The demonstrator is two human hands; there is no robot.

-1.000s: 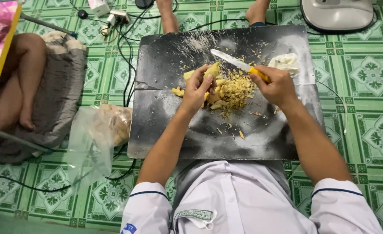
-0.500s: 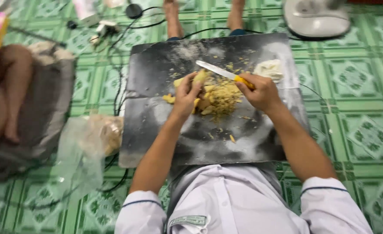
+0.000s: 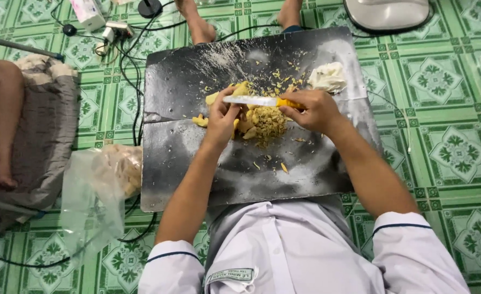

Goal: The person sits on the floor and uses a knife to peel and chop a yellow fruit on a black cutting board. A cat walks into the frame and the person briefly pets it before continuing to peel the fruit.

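Head view: the right hand (image 3: 312,110) is gripping a yellow-handled knife (image 3: 262,101), its flat blade lying across the left hand (image 3: 222,117), whose fingers are pinching a knobbly yellow root (image 3: 239,90). Crumbly chopped bits (image 3: 269,123) are sitting mid-board on the scuffed dark board (image 3: 208,179), beside a clear plastic bag (image 3: 96,196).

Looks like a home: green patterned floor tiles (image 3: 458,152) right of the right hand (image 3: 314,111), cables w/ plug adapters (image 3: 115,30) up-left of it, grey cushion (image 3: 44,130) far left, w/ somebody's bare leg.
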